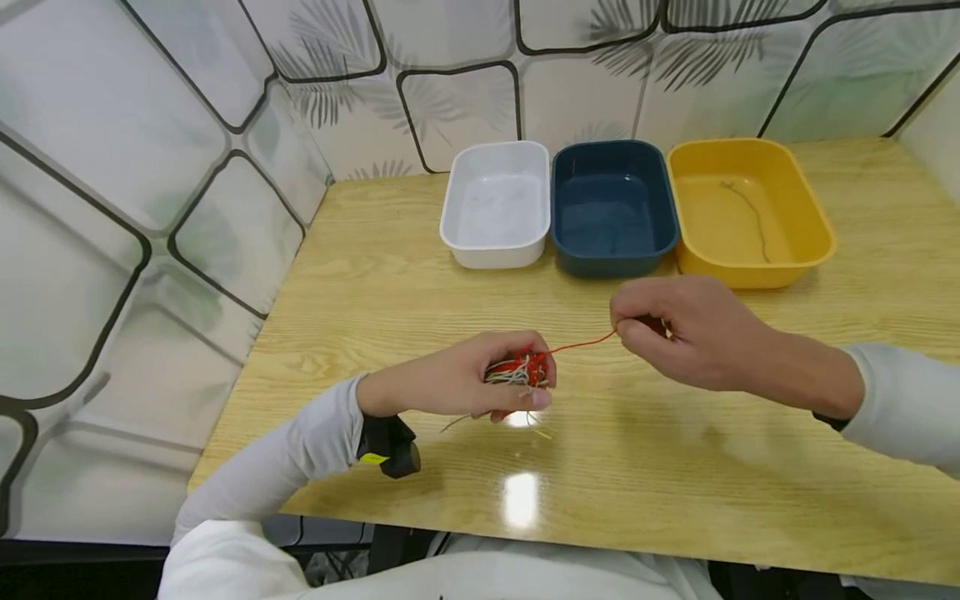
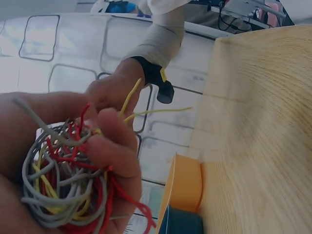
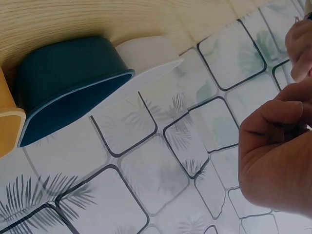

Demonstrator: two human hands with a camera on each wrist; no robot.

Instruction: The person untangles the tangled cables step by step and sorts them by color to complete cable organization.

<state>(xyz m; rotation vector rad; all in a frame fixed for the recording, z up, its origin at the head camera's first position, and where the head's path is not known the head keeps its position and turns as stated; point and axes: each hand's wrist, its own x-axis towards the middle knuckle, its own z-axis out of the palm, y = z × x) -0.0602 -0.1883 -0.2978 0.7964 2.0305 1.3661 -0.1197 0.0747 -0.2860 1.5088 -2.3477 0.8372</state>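
Note:
A tangled bundle of thin wires point(image 1: 517, 371), grey, red and yellow, lies in my left hand point(image 1: 468, 377), the fingers and thumb curled round it. In the left wrist view the tangle point(image 2: 63, 180) fills the palm, with loose yellow ends point(image 2: 161, 111) sticking out past the fingertips. One red wire point(image 1: 583, 342) runs from the bundle to my right hand point(image 1: 693, 333), which pinches its far end between thumb and forefinger. Both hands are above the table, with the wire stretched nearly straight between them. In the right wrist view the right hand point(image 3: 278, 156) hides most of its pinch.
Three bins stand side by side at the back of the table point(image 1: 360, 308): a white one point(image 1: 495, 208), a dark blue one point(image 1: 615, 208) and a yellow one point(image 1: 701, 225). A single grey wire point(image 1: 752, 212) lies inside the yellow bin. Patterned panels point(image 1: 465, 108) rise behind and left.

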